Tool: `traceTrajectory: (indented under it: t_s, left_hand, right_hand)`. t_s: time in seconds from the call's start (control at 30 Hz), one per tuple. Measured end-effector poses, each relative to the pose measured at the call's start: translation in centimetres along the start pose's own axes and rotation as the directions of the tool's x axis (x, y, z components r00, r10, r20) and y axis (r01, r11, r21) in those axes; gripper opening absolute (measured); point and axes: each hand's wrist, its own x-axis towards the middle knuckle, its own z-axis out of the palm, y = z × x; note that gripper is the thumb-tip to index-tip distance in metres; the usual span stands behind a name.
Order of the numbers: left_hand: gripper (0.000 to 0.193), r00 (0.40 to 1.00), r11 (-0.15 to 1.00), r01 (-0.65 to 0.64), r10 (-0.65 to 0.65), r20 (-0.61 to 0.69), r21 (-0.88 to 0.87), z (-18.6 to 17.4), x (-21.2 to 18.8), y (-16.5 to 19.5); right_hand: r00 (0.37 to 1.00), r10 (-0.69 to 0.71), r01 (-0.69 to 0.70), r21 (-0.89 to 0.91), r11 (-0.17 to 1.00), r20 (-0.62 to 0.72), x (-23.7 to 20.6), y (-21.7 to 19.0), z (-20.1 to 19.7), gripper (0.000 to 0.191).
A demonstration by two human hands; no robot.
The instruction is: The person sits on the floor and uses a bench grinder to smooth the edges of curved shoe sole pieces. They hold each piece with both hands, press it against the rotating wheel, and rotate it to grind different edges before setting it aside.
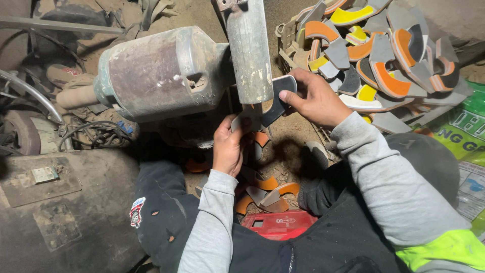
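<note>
Hands pinched one grey curved sole piece (277,98) under the metal column (248,50): right hand (316,98) gripped its 3 o'clock end, left hand (230,144) its 7 o'clock end. Motor housing (161,73) sat at 9 o'clock; piled sole pieces (384,55) at 2 o'clock.

Dirt floor (290,151), prob. sole pcs (262,189)

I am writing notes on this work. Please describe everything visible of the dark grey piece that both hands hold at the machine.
The dark grey piece is flat and curved with a rounded upper end, and looks like rubber or foam. It is tilted, its middle hidden behind the machine's vertical metal part. The right hand grips the upper end with its fingertips; the left hand holds the lower end.
</note>
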Motion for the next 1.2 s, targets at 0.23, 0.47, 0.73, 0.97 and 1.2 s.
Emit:
traceTrajectory:
  t_s: [0.23,0.47,0.73,0.97,1.2]
  left_hand:
    - [0.020,0.997,0.991,-0.077,0.077,0.006,0.112,0.0,-0.1,1.0]
    - [0.026,0.992,0.980,-0.061,0.081,-0.100,0.189,-1.6,-1.0,2.5]
    - [0.026,0.979,0.927,-0.108,0.162,-0.123,0.359,-2.3,-2.7,4.1]
    - [0.018,0.889,0.695,-0.442,0.425,0.172,0.567,-0.4,-6.0,5.9]
    - [0.020,0.947,0.870,-0.321,0.291,0.134,0.376,-1.2,-4.7,3.6]
  right_hand:
    - [0.996,0.085,-0.084,0.047,0.995,-0.027,0.1,0.1,0.7,0.020]
    - [0.981,0.196,-0.186,0.394,0.900,0.014,-0.8,0.4,3.7,0.021]
    - [0.946,0.304,-0.323,0.424,0.846,0.114,-2.5,1.7,5.6,0.029]
    - [0.942,0.219,-0.243,0.069,0.967,0.253,-2.3,2.1,3.0,0.036]
    - [0.959,0.182,-0.200,0.064,0.978,0.220,-1.7,1.1,0.4,0.026]
